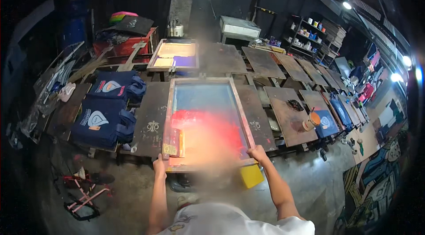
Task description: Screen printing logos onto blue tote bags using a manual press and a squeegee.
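My left hand [160, 168] and right hand [257, 154] are clamped on the near corners of the screen frame [203, 102], above the desk [148, 106]; whether lifted, I can't tell. Likely stiff, mesh delicate: hold wood.

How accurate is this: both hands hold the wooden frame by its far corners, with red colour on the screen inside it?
Wrong corners: the head view shows the left hand and right hand holding the wooden frame by its near corners. The red colour on the screen is right.
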The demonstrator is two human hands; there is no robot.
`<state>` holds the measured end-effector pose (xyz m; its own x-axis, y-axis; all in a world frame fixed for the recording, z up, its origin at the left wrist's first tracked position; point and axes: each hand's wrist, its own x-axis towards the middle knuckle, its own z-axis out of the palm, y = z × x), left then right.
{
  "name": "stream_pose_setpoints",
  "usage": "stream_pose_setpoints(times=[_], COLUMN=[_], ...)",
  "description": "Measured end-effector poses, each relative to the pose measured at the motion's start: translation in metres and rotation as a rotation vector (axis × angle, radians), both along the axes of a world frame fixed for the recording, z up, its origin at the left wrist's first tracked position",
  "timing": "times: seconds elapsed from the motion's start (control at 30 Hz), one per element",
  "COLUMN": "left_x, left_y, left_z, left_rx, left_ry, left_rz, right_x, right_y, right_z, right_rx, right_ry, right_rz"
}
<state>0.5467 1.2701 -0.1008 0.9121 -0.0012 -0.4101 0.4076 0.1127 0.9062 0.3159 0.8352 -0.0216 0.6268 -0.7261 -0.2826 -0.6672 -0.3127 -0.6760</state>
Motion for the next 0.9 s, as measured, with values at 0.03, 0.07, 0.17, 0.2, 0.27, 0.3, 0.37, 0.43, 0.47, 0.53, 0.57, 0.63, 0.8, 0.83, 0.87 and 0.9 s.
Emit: stream_pose_setpoints(times=[0.03,0.07,0.17,0.2,0.27,0.3,0.37,0.43,0.47,0.53,0.57,0.63,0.8,0.83,0.87,0.9], left_x=[0.003,0.008,0.023,0.025,0.03,0.031,0.03,0.029,0.033,0.038,0.037,0.037,0.027,0.025,0.029,0.028], left_y=[-0.005,-0.011,-0.026,-0.025,-0.028,-0.035,-0.048,-0.056,-0.05,-0.038,-0.034,-0.033,-0.031,-0.029,-0.031,-0.036], left_z=[-0.002,-0.005,-0.012,-0.017,-0.017,-0.016,-0.013,-0.01,-0.019,-0.029,-0.03,-0.023,-0.012,-0.009,-0.007,-0.008], left_rx=[-0.033,-0.026,-0.01,0.007,0.049,0.069,0.085,0.084,0.143,0.138,0.152,0.018,0.037,0.045,0.048,0.044], left_ry=[-0.003,-0.017,-0.023,-0.038,-0.065,-0.057,-0.059,-0.044,-0.071,-0.021,-0.017,0.114,0.139,0.104,0.06,0.084], left_rz=[0.002,-0.006,0.033,0.04,0.018,0.022,0.021,0.011,-0.018,-0.025,-0.017,-0.074,-0.091,-0.153,-0.219,-0.229], right_x=[0.006,0.012,0.028,0.033,0.036,0.035,0.034,0.031,0.035,0.041,0.044,0.04,0.024,0.019,0.018,0.017], right_y=[-0.007,-0.014,-0.033,-0.033,-0.037,-0.044,-0.056,-0.061,-0.061,-0.058,-0.052,-0.048,-0.034,-0.032,-0.032,-0.033], right_z=[-0.001,-0.006,-0.018,-0.017,-0.024,-0.03,-0.04,-0.052,-0.06,-0.063,-0.063,-0.067,-0.067,-0.067,-0.066,-0.066], right_rx=[-0.029,-0.022,-0.011,-0.011,0.006,-0.002,0.0,-0.001,-0.017,0.013,-0.004,-0.01,-0.144,-0.137,-0.183,-0.229], right_ry=[0.039,0.025,0.001,-0.005,-0.022,-0.04,-0.058,-0.055,-0.043,-0.057,-0.037,-0.015,0.018,0.017,0.029,0.041], right_rz=[-0.015,-0.023,-0.023,0.001,0.02,0.01,-0.003,-0.003,0.011,0.02,0.027,0.017,0.227,0.229,0.255,0.279])
